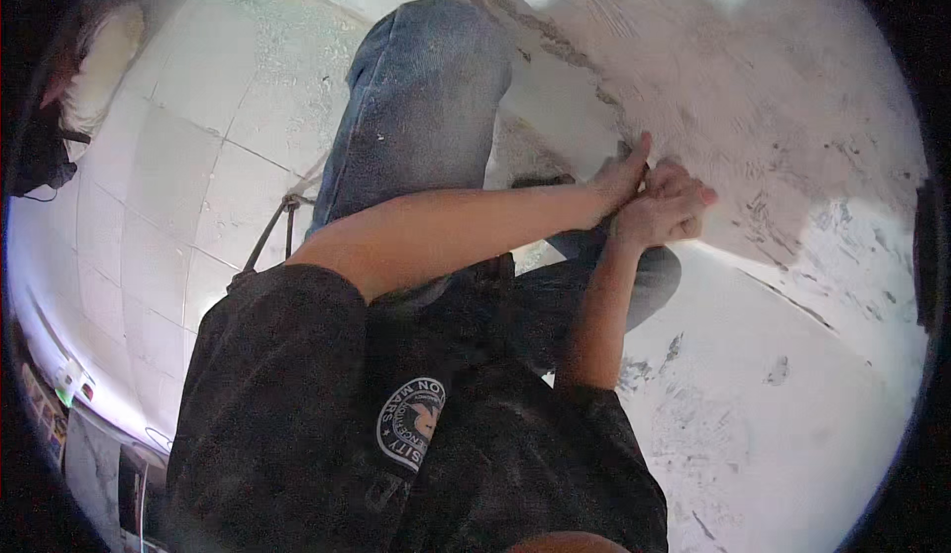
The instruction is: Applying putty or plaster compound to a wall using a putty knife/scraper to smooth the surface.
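Jeans knee (421, 107), upper centre. Right of centre, left hand (620, 184) touches right hand (660, 216); right fingers look curled, left partly hidden, can't tell if either clamps anything. I'd keep contact light, wrists loose. Smeared whitish surface (802, 87) beyond, upper right.

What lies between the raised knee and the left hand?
In the head view, a pale, dark-streaked surface lies between the knee and the left hand.

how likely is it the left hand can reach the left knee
Probably yes: the left hand overlaps the right hand in view, but nothing visible blocks its way to the left knee.
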Demonstrator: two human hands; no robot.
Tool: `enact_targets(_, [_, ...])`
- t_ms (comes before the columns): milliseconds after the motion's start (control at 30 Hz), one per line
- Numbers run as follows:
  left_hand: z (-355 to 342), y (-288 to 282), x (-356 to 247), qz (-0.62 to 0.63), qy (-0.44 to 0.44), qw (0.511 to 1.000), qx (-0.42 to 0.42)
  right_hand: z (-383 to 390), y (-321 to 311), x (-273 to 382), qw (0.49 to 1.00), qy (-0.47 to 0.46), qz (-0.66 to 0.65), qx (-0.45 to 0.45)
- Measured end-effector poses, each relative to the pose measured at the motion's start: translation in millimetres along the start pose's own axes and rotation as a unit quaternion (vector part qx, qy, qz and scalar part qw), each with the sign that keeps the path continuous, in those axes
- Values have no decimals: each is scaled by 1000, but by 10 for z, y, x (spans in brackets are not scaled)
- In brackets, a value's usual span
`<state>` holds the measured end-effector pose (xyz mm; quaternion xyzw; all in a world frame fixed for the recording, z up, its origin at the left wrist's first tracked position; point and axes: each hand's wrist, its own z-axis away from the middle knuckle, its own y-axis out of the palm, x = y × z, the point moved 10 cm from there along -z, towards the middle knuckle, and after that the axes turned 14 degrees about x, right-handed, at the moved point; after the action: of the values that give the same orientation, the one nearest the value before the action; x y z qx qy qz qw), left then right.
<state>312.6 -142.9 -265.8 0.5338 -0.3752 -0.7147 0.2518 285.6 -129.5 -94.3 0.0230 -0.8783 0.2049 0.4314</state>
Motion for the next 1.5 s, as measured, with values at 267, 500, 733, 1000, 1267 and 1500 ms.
enact_targets(267, [234,-110,-234,-175,-16,978,-109,-73,6,-77,998,8,-64,0])
enact_targets(500, [146,-188,-102,-62,-62,994,-58,149,-127,-542,965,164,-171,-112])
enact_targets(733, [81,-152,-165,-212,-45,970,-112,92,-11,-177,990,25,-128,-52])
enact_targets(1000, [192,-200,-215,-247,-70,965,-57,177,-80,-324,985,71,-152,-52])
enact_targets(1267, [-69,-129,-328,-518,-3,855,-6,96,-21,-139,988,-52,-143,-22])
enact_targets(1500, [-334,-637,-57,-436,11,899,-33,213,-28,-1,991,-69,-83,-84])
